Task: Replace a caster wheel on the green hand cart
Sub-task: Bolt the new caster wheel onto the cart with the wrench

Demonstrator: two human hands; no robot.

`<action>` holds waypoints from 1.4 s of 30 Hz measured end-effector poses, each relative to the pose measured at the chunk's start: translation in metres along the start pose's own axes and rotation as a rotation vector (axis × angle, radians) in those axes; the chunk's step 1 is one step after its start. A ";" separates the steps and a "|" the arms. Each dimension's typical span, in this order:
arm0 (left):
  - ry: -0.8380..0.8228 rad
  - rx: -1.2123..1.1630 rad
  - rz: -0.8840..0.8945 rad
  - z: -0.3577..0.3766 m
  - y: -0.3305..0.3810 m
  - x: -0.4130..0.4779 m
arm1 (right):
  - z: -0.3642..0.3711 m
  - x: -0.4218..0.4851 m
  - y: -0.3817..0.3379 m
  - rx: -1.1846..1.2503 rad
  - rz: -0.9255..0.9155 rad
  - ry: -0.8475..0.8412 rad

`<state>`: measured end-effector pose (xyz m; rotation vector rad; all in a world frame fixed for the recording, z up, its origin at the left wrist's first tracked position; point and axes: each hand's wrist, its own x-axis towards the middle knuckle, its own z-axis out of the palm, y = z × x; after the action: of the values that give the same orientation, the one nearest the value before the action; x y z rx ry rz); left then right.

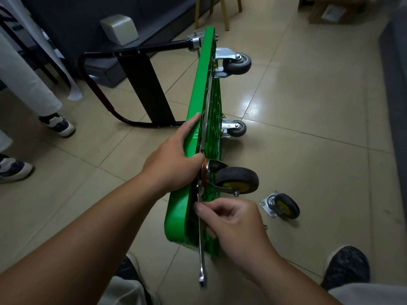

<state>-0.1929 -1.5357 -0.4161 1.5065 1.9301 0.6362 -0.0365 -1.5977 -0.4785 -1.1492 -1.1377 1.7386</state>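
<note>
The green hand cart (199, 95) stands on its side on the tiled floor, wheels pointing right. My left hand (176, 159) grips its upper edge beside a caster (234, 180) with a black tyre and yellow hub that sits against the underside. My right hand (229, 221) holds a long steel spanner (201, 245) whose upper end is at that caster's mounting plate. A second loose caster (280, 205) with the same yellow hub lies on the floor to the right.
Two grey casters (236, 62) (235, 128) are fixed farther along the cart, and its black folding handle (143, 84) lies to the left. A small washer (265, 227) lies near the loose caster. Another person's legs and shoes (58, 124) stand at left. My shoe (345, 265) is at lower right.
</note>
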 end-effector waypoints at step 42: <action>0.057 0.055 0.007 0.002 -0.004 0.003 | -0.006 0.009 0.005 -0.010 -0.084 0.025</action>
<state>-0.1947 -1.5332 -0.4204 1.5453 2.0005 0.6401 -0.0346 -1.5898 -0.4870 -1.1105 -1.1648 1.6516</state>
